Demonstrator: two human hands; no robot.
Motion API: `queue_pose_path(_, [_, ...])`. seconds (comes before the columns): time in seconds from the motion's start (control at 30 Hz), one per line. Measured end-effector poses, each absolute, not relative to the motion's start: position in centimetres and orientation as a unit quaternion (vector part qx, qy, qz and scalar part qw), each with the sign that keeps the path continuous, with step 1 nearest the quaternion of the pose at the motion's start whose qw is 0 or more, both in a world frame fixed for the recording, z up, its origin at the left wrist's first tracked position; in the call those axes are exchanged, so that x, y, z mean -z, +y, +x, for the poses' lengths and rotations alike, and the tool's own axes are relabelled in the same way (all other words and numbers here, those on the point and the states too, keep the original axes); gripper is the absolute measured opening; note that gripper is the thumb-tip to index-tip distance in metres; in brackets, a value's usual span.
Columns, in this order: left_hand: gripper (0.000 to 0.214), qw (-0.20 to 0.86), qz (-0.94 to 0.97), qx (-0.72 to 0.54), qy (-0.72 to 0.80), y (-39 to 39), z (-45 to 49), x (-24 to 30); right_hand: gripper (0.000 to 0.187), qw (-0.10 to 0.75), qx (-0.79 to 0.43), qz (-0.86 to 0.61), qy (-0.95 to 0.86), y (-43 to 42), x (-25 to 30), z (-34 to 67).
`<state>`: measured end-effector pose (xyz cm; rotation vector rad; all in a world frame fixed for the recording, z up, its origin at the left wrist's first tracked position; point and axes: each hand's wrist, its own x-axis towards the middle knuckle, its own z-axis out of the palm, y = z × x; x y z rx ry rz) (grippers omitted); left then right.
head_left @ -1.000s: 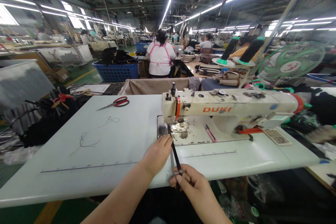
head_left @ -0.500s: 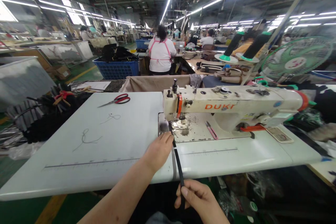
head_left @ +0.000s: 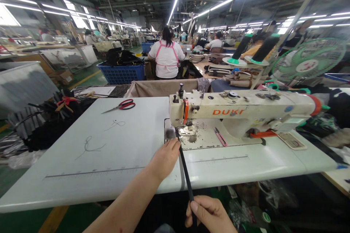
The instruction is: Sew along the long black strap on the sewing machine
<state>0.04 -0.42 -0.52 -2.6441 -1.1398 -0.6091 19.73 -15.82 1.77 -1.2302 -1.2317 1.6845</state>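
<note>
A narrow black strap (head_left: 186, 170) runs from under the needle area of a white sewing machine (head_left: 202, 111) down over the table's front edge. My left hand (head_left: 167, 156) lies by the needle plate, its fingers closed on the strap's upper part; the fingertips are partly hidden. Below the table edge, my right hand (head_left: 207, 211) pinches the strap between thumb and fingers. Between the two hands the strap looks straight. Its far end by the presser foot is hard to make out.
Red-handled scissors (head_left: 120, 106) and loose threads (head_left: 91, 146) lie on the white table (head_left: 136, 134). Pink thread snips (head_left: 220, 137) rest on the machine bed. A green fan (head_left: 308, 66) stands right, a blue basket (head_left: 121, 72) behind left. A person (head_left: 166, 56) sits ahead, back turned.
My right hand has moved slightly down and right with the strap. A light break seen on the strap below my left hand no longer shows. My left hand stays nearly in place.
</note>
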Motion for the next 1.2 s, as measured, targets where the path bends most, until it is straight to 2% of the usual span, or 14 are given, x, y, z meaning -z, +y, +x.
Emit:
queue_pose_path(0.3, [0.030,0.107,-0.888,0.206,-0.397,-0.4,0.4,0.2,0.053,0.339,-0.663,-0.454,-0.489,-15.8,-1.1,20.0])
queue_pose_path(0.47, [0.028,0.097,-0.894,0.208,-0.385,-0.6,0.0,0.3,0.051,0.329,-0.696,-0.392,-0.504,-15.7,-1.1,20.2])
queue_pose_path(0.7, [0.026,0.101,-0.893,0.213,-0.383,-0.7,0.0,0.1,0.037,0.373,-0.592,-0.410,-0.585,-15.1,-2.4,19.9])
queue_pose_path(0.8, [0.025,0.106,-0.892,0.214,-0.383,-0.6,0.1,0.2,0.035,0.383,-0.610,-0.446,-0.532,-15.2,-2.5,19.6])
queue_pose_path(0.93, [0.025,0.112,-0.890,0.223,-0.383,-0.7,0.1,0.0,0.040,0.389,-0.626,-0.468,-0.487,-15.4,-2.3,19.4])
queue_pose_path(1.2, [0.025,0.093,-0.887,0.226,-0.392,-0.8,0.2,-0.2,0.055,0.346,-0.635,-0.462,-0.513,-15.6,-0.7,19.8])
